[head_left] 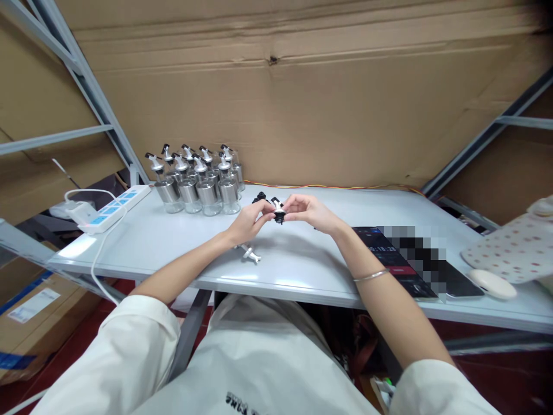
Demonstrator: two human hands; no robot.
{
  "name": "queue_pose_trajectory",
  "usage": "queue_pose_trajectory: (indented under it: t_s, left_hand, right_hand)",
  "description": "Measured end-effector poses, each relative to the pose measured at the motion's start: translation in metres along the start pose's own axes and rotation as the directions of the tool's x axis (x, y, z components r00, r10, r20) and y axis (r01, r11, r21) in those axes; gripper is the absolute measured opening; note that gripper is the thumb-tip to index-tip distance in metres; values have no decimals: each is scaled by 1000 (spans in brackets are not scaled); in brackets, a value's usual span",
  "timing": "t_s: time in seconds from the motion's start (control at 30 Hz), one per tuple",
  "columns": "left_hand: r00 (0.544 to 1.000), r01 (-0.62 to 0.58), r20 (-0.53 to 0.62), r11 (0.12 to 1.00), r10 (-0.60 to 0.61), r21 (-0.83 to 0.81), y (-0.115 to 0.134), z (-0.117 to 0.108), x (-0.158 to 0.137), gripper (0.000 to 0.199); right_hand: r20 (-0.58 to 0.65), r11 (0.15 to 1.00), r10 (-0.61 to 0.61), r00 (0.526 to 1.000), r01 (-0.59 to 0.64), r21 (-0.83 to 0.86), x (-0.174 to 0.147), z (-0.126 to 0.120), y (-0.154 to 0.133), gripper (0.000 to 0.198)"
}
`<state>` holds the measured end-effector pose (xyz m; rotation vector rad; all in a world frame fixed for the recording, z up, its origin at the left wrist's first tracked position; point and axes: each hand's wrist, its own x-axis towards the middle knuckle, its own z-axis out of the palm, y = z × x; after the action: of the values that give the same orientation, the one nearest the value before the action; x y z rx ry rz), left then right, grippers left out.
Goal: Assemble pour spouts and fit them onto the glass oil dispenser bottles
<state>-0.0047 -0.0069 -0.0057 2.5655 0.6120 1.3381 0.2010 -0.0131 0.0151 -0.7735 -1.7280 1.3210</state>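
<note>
Between my two hands, above the middle of the table, is a silver and black pourer top. The fingers of my left hand pinch it from the left. My right hand grips its other side with thumb and fingertips. Just behind my left fingers lie black parts, partly hidden. A loose silver spout piece rests on the table below my left wrist. Several glass bottles with steel sleeves and pourer tops stand grouped at the back left.
A white power strip with a plugged-in adapter lies at the table's left edge. To the right are a dark tablet showing a timer, a white rounded object and a dotted item. Cardboard backs the table.
</note>
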Motion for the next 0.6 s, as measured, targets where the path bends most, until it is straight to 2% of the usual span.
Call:
queue_pose_trajectory:
  t_s: [0.17,0.3,0.43,0.6]
  left_hand:
    - [987,-127,-75,982,139,142,-4,-2,2,12]
    - [973,-218,-21,950,228,225,-5,-3,1,12]
    - [970,-229,0,913,244,339,-4,-2,-1,15]
    - [969,-221,-13,886,248,408,-4,-1,-1,15]
  right_hand:
    - [-56,994,-13,998,18,104,2,1,4,31]
    - [-79,991,57,995,-47,126,2,4,4,34]
    - [-33,989,97,995,-93,117,2,6,5,32]
    - [-56,980,89,994,-78,182,4,7,8,40]
